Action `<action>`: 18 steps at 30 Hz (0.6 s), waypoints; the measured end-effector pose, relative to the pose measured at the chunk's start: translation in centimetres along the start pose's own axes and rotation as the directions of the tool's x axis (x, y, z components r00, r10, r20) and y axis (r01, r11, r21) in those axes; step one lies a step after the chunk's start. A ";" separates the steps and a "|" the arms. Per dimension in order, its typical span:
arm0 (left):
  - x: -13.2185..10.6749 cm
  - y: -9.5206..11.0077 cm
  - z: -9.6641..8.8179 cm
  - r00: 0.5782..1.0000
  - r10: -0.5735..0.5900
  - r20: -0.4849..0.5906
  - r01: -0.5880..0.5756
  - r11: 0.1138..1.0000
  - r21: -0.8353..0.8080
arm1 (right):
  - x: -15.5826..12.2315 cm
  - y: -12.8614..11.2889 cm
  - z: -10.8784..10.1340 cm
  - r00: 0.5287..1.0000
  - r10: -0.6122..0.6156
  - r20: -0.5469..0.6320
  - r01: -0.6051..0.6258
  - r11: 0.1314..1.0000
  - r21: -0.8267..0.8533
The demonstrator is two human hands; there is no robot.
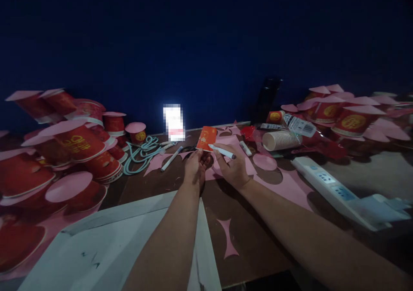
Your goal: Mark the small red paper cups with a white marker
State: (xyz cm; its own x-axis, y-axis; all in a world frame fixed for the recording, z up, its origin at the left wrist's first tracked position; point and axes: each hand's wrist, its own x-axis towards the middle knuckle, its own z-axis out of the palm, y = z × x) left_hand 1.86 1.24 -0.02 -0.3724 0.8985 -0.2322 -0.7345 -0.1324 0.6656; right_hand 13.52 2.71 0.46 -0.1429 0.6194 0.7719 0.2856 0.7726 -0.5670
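Two bare forearms are stretched over a brown table point(258, 248), past a white board point(112, 243) at the near edge and a pink paper scrap point(227, 238). The left hand point(194, 167) is closed on the lower edge of a red card point(207, 138), which is held tilted up above the table's middle. The right hand point(232, 167) is wrapped around a white marker point(222, 151), its end seen against the card's lower edge. Beyond, a white power strip point(325, 181), a stack of paper cups point(280, 140) and heaps of red paper cups point(74, 142) are spread to both sides.
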 end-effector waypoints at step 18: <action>0.1 -0.1 -0.1 1.000 0.008 -0.009 -0.008 1.000 0.008 | 0.2 0.1 0.0 1.000 -0.027 0.001 0.028 0.999 -0.041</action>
State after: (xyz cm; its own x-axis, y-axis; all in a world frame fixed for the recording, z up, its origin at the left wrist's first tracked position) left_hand 1.82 1.29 -0.15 -0.3832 0.8938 -0.2329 -0.7271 -0.1364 0.6729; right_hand 13.53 2.91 0.50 -0.1515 0.5981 0.7870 0.3203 0.7829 -0.5333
